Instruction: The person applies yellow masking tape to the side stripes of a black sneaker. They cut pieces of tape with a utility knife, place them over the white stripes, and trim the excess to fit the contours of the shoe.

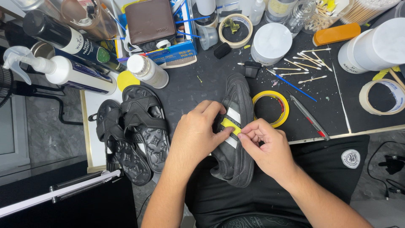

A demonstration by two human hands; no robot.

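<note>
**Yellow tape being pressed across a black shoe's stripes**

Yellow masking tape, a short strip (230,125), is being laid across the white stripes on the side of a black shoe (234,139). The shoe is being propped half on the person's lap and half on the edge of the dark tabletop (198,90), its long axis running from the toe at the lap up and away to the heel on the mat. The strip is lying crosswise to that axis, slanting down toward the right.

The strip's left end is being held down by the left hand (197,134), whose grip is closed around the shoe's side with the thumb on the tape. The lower right end is being pinched by the right hand (266,145), fingers curled shut on it; this hand is being kept nearer to the free end.

Just beside the shoe, a yellow tape roll (272,108) is lying flat, and a pair of black sandals (133,131) is being left to the left.
</note>
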